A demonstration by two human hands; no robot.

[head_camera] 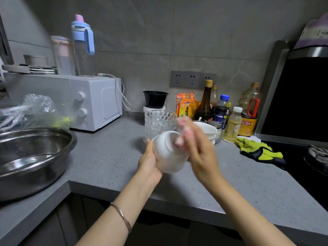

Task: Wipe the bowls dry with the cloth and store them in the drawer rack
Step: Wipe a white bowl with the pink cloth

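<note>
My left hand grips a white bowl from its left side, above the grey counter. The bowl is tipped over, with its foot ring facing up and to the right. My right hand is motion-blurred; its fingers reach straight out and touch the bowl's foot, with no cloth visible in it. A yellow-green cloth lies crumpled on the counter to the right, apart from both hands. Just behind the hands are stacked clear glass bowls and stacked white bowls. No drawer rack is in view.
A large steel basin sits at the left counter corner, with a white microwave behind it. A black bowl, sauce bottles and oil bottles line the back wall. A black stove is at the right.
</note>
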